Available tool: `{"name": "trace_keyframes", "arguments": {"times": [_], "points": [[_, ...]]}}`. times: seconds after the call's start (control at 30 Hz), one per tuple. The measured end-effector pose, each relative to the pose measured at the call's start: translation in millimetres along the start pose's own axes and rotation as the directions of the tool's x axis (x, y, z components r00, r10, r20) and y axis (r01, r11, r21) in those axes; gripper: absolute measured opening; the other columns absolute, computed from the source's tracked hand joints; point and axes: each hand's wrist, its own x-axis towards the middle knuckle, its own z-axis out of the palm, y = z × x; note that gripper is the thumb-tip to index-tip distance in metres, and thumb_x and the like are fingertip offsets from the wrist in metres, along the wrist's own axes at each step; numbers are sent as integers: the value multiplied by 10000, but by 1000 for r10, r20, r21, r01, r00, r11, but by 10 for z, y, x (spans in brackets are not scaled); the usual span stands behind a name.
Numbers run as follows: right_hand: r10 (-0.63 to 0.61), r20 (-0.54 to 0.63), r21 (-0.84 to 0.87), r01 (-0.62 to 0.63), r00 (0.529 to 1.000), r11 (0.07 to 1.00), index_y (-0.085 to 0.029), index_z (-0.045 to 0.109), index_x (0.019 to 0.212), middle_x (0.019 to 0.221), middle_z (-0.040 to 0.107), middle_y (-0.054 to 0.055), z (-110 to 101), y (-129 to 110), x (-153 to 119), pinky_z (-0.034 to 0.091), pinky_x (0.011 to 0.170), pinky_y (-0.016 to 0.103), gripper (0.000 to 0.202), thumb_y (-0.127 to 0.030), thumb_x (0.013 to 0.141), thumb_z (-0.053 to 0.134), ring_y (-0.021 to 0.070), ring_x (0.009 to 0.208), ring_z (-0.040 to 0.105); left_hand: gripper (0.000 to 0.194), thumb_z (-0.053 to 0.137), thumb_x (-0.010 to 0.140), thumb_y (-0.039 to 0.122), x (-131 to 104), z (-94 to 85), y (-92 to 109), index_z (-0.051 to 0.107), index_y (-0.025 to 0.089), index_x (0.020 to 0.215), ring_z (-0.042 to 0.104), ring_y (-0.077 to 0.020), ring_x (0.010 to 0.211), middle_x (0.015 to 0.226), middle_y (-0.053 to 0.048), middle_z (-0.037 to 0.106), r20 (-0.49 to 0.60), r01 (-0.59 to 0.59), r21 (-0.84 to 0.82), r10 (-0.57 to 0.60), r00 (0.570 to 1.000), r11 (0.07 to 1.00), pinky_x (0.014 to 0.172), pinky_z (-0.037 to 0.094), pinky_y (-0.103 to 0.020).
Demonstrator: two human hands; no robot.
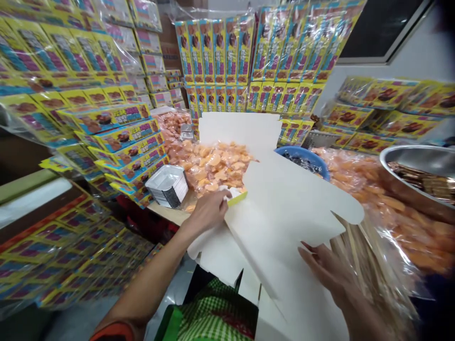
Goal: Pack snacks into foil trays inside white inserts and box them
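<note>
A large white cardboard box blank (270, 222), partly unfolded, spreads out in front of me with its plain side up. My left hand (210, 208) is closed on a small flap at its left side, where a yellow printed edge shows. On the blank's right part rests my right hand (327, 267), fingers apart and touching the board near a notch. Another white panel (240, 128) stands upright at the back. Left of my left hand is a stack of foil trays (167, 185). Orange wrapped pieces (220, 163) lie heaped just beyond it.
Printed yellow boxes (131, 139) are stacked at the left, with wrapped bundles (216, 52) behind. A blue basin (305, 158) holds dark packets. At the right are a metal bowl (408, 177), more orange pieces (394, 213) and a plastic bag of thin sticks (366, 260).
</note>
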Motion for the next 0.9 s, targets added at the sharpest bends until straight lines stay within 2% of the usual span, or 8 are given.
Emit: {"name": "trace_keyframes", "arguments": {"times": [0.13, 0.23, 0.33, 0.4, 0.57, 0.7, 0.8, 0.9], "points": [[43, -26, -25, -43, 999, 999, -244, 666, 708, 507, 488, 5, 199, 33, -63, 376, 432, 328, 412, -571, 898, 504, 181, 439, 458, 437, 681, 849, 248, -634, 164, 122, 628, 298, 1280, 649, -246, 834, 950, -39, 700, 450, -250, 115, 174, 876, 961, 775, 452, -338], [-6, 106, 52, 0, 994, 999, -231, 677, 727, 545, 519, 18, 93, -142, -150, 464, 480, 342, 431, -568, 926, 497, 189, 484, 512, 441, 798, 786, 499, -798, 337, 91, 623, 230, 1088, 631, -266, 922, 1015, -64, 663, 291, -178, 63, 153, 944, 982, 773, 453, -334], [-209, 379, 278, 104, 902, 955, -232, 698, 1125, 919, 682, 91, -86, -438, -231, 607, 794, 383, 346, -498, 967, 544, 251, 872, 678, 349, 699, 866, 493, -766, 406, -12, 503, 218, 953, 593, -193, 789, 890, -13, 609, 8, -38, -79, 39, 999, 996, 713, 433, -292], [-297, 412, 372, 139, 861, 918, -251, 539, 1413, 1147, 654, 126, -117, -620, -219, 591, 933, 415, 470, -461, 993, 527, 259, 1057, 659, 179, 550, 948, 355, -728, 412, -65, 453, 221, 1014, 522, -147, 626, 775, 36, 548, -80, 7, -135, -18, 997, 991, 639, 391, -270], [-216, 386, 303, 98, 897, 948, -201, 161, 1621, 1243, 545, 175, 65, -883, -30, 621, 828, 441, 725, -468, 1017, 460, 207, 894, 637, 175, 430, 1000, 300, -651, 406, -91, 506, 203, 1125, 453, -127, 520, 666, 63, 485, -113, -55, -161, 37, 993, 985, 580, 334, -260], [-302, 475, 363, 128, 826, 923, -300, 58, 1648, 1600, 244, 170, 119, -958, -41, 587, 990, 430, 867, -466, 971, 574, 265, 1322, 505, 185, 486, 981, 338, -539, 402, -134, 564, 192, 1063, 433, -112, 493, 608, 77, 447, -249, 47, -277, -119, 961, 960, 535, 290, -247], [-243, 426, 356, 85, 872, 931, -293, -31, 1651, 1664, 134, 171, 162, -991, -47, 620, 912, 402, 1003, -480, 924, 634, 290, 1370, 475, 201, 497, 980, 365, -479, 415, -153, 576, 189, 1038, 417, -106, 496, 617, 72, 451, -236, 74, -346, -163, 958, 935, 516, 277, -244], [-162, 197, 246, 111, 967, 963, -209, 232, 1622, 1505, 445, 215, 244, -1007, 102, 605, 893, 472, 897, -544, 894, 633, 320, 1229, 587, 244, 476, 989, 374, -500, 396, -91, 563, 182, 1112, 437, -113, 533, 676, 52, 492, -150, 43, -363, -103, 983, 931, 521, 308, -245]]}}
